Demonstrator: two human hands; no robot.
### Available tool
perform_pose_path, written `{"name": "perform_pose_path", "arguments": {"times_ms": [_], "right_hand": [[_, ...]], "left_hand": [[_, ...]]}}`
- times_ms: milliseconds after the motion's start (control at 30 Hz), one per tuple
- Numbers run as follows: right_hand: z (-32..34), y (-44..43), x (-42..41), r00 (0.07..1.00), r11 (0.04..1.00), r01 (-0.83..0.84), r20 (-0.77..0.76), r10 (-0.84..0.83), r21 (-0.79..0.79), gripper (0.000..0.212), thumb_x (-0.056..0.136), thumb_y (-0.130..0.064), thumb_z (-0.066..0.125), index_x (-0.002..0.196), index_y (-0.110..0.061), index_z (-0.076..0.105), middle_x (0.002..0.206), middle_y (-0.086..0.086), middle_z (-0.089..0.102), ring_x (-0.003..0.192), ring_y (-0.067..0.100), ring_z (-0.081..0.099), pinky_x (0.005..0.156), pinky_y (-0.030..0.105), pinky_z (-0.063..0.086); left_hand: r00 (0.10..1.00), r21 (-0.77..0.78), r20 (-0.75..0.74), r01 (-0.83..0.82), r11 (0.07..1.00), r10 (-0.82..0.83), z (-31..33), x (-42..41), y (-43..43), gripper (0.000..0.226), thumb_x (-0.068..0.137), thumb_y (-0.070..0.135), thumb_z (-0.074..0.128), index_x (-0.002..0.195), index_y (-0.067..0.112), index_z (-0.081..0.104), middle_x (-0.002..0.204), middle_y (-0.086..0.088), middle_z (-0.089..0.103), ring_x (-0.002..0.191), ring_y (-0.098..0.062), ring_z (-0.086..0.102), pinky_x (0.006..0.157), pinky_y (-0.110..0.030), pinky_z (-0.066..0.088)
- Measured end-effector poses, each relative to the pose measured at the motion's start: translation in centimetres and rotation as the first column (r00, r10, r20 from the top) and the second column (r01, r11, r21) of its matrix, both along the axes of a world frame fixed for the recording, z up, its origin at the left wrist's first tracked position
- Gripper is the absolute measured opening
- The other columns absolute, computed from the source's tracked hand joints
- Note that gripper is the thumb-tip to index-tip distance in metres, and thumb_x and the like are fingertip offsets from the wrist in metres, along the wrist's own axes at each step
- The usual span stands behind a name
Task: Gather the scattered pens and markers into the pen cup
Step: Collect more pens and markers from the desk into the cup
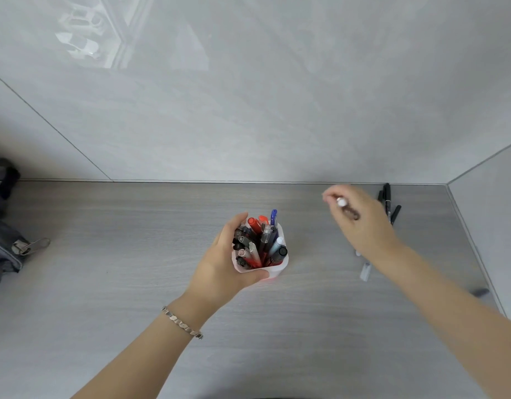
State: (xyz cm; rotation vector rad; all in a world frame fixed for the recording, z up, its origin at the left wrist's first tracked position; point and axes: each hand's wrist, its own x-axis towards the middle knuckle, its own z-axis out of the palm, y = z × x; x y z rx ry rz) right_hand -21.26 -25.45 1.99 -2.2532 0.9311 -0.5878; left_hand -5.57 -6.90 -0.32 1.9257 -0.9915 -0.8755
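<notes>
A white pen cup (278, 269) stands mid-desk, crammed with several red, black and blue pens and markers (261, 243). My left hand (225, 263) wraps around its left side and front rim. My right hand (361, 220), blurred, hovers to the right of the cup above the desk, fingers closed on a brown pen with a white tip (348, 208). Black markers (388, 203) lie behind that hand by the wall. A pale pen (365, 272) lies partly under my right forearm, and a dark pen (481, 292) shows near the right edge.
The grey wood-grain desk (133, 283) meets a grey wall at the back and a side panel on the right. A dark bag with a zipper pull (9, 246) sits at the left edge. A bracelet (182, 322) circles my left wrist.
</notes>
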Motion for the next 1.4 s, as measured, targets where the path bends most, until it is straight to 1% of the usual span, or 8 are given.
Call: {"name": "perform_pose_path", "arguments": {"times_ms": [233, 433, 633, 767, 867, 1133, 1267, 1400], "right_hand": [[7.1, 7.6, -1.6, 0.867, 0.873, -0.164, 0.490, -0.095, 0.460, 0.019, 0.087, -0.002, 0.053, 0.080, -0.018, 0.059, 0.067, -0.013, 0.074, 0.060, 0.005, 0.066, 0.052, 0.010, 0.047], [3.1, 8.7, 2.4, 0.955, 0.869, -0.140, 0.296, -0.008, 0.475, 0.019, 0.086, -0.008, 0.060, 0.077, -0.023, 0.066, 0.077, -0.005, 0.074, 0.077, 0.007, 0.067, 0.069, 0.014, 0.050], [-1.0, 8.8, 4.4, 0.979, 0.985, -0.013, 0.204, -0.023, 0.173, 0.044, 0.072, -0.003, 0.074, 0.107, -0.023, 0.053, 0.087, -0.017, 0.051, 0.089, -0.017, 0.045, 0.083, -0.002, 0.033], [-0.4, 9.1, 4.7, 0.944, 0.987, 0.067, 0.330, -0.015, -0.147, 0.026, 0.079, -0.010, 0.067, 0.100, -0.022, 0.058, 0.085, -0.004, 0.067, 0.083, 0.004, 0.057, 0.077, 0.012, 0.045], [-1.9, 8.9, 4.3, 0.988, 0.934, -0.128, 0.036, 0.149, -0.334, 0.029, 0.092, -0.023, 0.046, 0.104, -0.008, 0.067, 0.108, 0.007, 0.071, 0.105, 0.015, 0.051, 0.087, 0.031, 0.045], [-2.7, 11.0, 1.3, 0.949, 0.943, -0.304, -0.124, 0.289, -0.133, 0.054, 0.096, -0.044, 0.030, 0.139, -0.012, 0.030, 0.147, -0.002, 0.026, 0.141, 0.009, 0.010, 0.113, 0.016, 0.002], [-0.7, 9.1, -2.4, 0.971, 0.987, -0.030, 0.240, -0.010, 0.160, 0.029, 0.092, -0.020, 0.046, 0.119, -0.025, 0.053, 0.128, -0.024, 0.050, 0.122, -0.014, 0.042, 0.104, 0.006, 0.029], [-1.4, 6.5, -7.2, 0.919, 0.921, 0.214, 0.253, -0.303, 0.326, 0.041, 0.091, 0.000, 0.050, 0.086, -0.038, 0.065, 0.096, -0.026, 0.069, 0.104, -0.001, 0.062, 0.091, 0.012, 0.046]], "left_hand": [[1.000, -0.001, -0.017, -0.014, 1.000, 0.014, -0.1, -0.1, 0.0, 0.091, 0.058, 0.022, 0.085, 0.110, 0.062, 0.022, 0.114, 0.031, 0.043, 0.110, -0.002, 0.048, 0.079, 0.009, 0.030], [1.000, -0.022, -0.019, -0.005, 1.000, 0.005, 0.0, 0.0, 0.1, 0.092, 0.059, 0.016, 0.084, 0.123, 0.044, 0.026, 0.123, 0.013, 0.049, 0.113, -0.010, 0.051, 0.087, -0.010, 0.037], [1.000, -0.028, -0.016, 0.001, 1.000, -0.001, -0.2, 0.0, 0.0, 0.092, 0.059, 0.018, 0.084, 0.130, 0.037, 0.028, 0.128, 0.009, 0.050, 0.113, -0.010, 0.051, 0.086, -0.012, 0.039], [1.000, -0.039, -0.015, 0.010, 0.999, -0.010, -0.3, -0.1, 0.0, 0.091, 0.058, 0.016, 0.084, 0.129, 0.033, 0.031, 0.123, 0.008, 0.053, 0.114, -0.013, 0.051, 0.094, -0.028, 0.043], [0.999, -0.042, -0.036, 0.005, 0.999, -0.007, -0.3, -0.1, 0.0, 0.089, 0.059, 0.014, 0.083, 0.129, 0.031, 0.031, 0.119, 0.006, 0.054, 0.111, -0.012, 0.053, 0.087, -0.018, 0.043], [0.999, -0.032, 0.017, 0.042, 0.999, -0.042, -0.1, -0.4, 0.0, 0.099, 0.058, 0.019, 0.084, 0.135, 0.030, 0.023, 0.128, 0.006, 0.047, 0.116, -0.012, 0.050, 0.091, -0.026, 0.043], [0.995, -0.025, 0.093, 0.048, 0.999, -0.045, 0.1, -1.0, -0.4, 0.105, 0.055, 0.022, 0.085, 0.138, 0.024, 0.021, 0.122, 0.013, 0.037, 0.111, 0.000, 0.039, 0.085, -0.008, 0.033], [0.997, -0.057, 0.070, -0.011, 0.998, 0.015, 0.1, -2.0, -1.0, 0.093, 0.054, 0.018, 0.086, 0.125, 0.038, 0.029, 0.110, 0.014, 0.046, 0.103, -0.004, 0.046, 0.075, 0.003, 0.034]]}}
